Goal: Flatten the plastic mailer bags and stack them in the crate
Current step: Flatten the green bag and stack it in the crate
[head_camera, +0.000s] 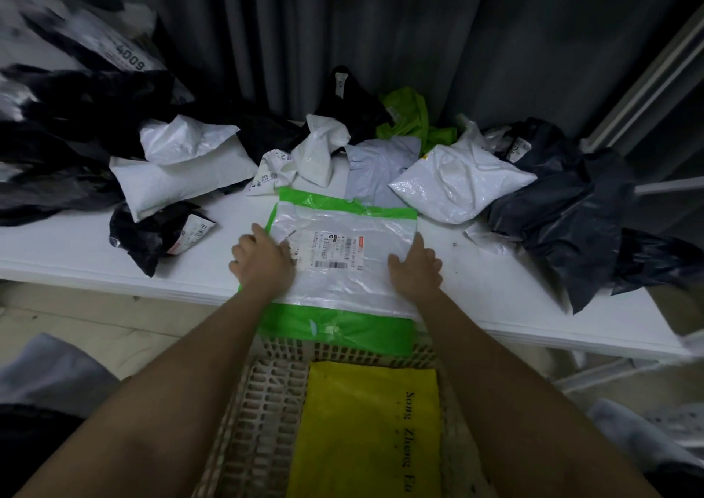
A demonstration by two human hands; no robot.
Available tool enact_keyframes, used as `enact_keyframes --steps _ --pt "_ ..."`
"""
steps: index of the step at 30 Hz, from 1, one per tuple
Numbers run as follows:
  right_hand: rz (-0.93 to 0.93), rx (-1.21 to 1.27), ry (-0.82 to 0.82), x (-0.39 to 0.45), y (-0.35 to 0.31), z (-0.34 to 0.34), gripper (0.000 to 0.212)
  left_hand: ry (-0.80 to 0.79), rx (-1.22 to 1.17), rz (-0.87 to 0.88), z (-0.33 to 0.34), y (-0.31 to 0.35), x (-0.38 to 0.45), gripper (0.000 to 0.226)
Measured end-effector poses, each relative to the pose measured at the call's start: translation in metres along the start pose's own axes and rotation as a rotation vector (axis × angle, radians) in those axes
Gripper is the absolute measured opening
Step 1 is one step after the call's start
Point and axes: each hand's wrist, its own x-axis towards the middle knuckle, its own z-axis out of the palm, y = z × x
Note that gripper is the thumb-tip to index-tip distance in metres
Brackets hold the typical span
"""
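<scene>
Yellow mailer (365,429) in crate (263,402), lettering cropped

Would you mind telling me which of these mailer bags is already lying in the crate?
The yellow bag with black lettering: it lies flat in the crate. The green-and-white bag is under both hands on the table; the others sit crumpled behind.

Two bare forearms, no sleeves, no watch or bands at the wrists. Left hand (263,259) & right hand (415,265) ungloved, no rings that show. Fingers short-looking in the wide lens; nails too blurred to tell. Forearms broaden toward the near edge of view, w/ upper arms out of frame.
</scene>
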Motion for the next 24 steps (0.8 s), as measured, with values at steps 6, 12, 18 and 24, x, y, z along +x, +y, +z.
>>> enact_keyframes --steps 6,12,18,24 --pt "0.035 0.462 -0.091 -0.039 0.012 -0.014 0.043 -0.222 -0.19 -0.109 -0.029 -0.027 -0.018 0.045" --pt "-0.09 0.601 -0.071 -0.102 0.06 -0.024 0.02 -0.477 -0.319 0.091 -0.05 -0.057 -0.076 0.025" --pt "-0.075 0.39 -0.027 -0.147 0.129 -0.008 0.046 -0.72 -0.183 0.212 -0.025 -0.077 -0.142 0.037" --pt "-0.019 0.186 -0.046 -0.155 0.16 0.008 0.058 -0.613 -0.032 0.143 0.04 -0.094 -0.156 0.031"
